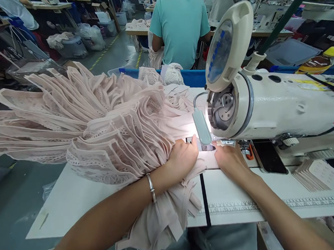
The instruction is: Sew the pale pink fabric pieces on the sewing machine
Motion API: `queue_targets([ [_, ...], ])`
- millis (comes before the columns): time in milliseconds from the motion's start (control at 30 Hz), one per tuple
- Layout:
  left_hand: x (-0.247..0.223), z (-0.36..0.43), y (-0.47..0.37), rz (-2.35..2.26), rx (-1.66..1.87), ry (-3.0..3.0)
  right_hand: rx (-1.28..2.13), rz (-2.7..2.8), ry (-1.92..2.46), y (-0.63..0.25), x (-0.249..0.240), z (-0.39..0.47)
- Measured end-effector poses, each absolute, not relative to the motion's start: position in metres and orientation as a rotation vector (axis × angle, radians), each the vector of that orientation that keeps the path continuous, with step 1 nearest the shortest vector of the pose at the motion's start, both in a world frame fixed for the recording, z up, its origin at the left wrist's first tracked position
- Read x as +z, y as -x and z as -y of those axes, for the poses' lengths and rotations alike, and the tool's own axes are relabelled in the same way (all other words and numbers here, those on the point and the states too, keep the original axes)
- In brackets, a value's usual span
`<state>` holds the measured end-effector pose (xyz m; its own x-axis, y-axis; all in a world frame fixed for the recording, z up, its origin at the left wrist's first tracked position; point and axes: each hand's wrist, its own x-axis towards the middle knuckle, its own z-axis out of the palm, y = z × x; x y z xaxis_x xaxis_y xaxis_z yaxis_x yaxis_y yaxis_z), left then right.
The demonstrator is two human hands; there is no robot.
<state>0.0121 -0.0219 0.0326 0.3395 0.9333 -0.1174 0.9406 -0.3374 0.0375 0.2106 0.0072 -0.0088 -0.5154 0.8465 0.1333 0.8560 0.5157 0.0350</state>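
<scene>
A white sewing machine stands on the right, its round end cover swung open. Under its lamp, my left hand is closed on pale pink fabric just left of the needle area. My right hand lies close by on the other side, fingers curled together beneath the machine head; whatever they pinch is hidden. Against my left hand and forearm rests a large stack of pale pink lace-trimmed garment pieces. More fabric hangs over the table's front edge below my left wrist.
A phone lies beside the machine base, with a fanned stack of cards to its right. A printed ruler runs along the table front. Behind the table is a blue bin; farther off sits a person in a turquoise shirt.
</scene>
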Motion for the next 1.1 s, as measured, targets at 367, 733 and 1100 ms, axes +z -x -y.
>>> queue_targets([
  [367, 0.031, 0.010, -0.020, -1.811, -0.136, -2.445, -0.282, 2.593, 1.263, -0.213, -0.009, 0.005],
  [733, 0.024, 0.012, -0.020, -1.840, -0.058, -2.484, -0.201, 2.571, 1.142, -0.223, -0.019, 0.004],
  [1100, 0.029, 0.023, -0.014, -1.815, -0.061, -2.465, -0.214, 2.605, 1.270, -0.218, -0.018, 0.005],
])
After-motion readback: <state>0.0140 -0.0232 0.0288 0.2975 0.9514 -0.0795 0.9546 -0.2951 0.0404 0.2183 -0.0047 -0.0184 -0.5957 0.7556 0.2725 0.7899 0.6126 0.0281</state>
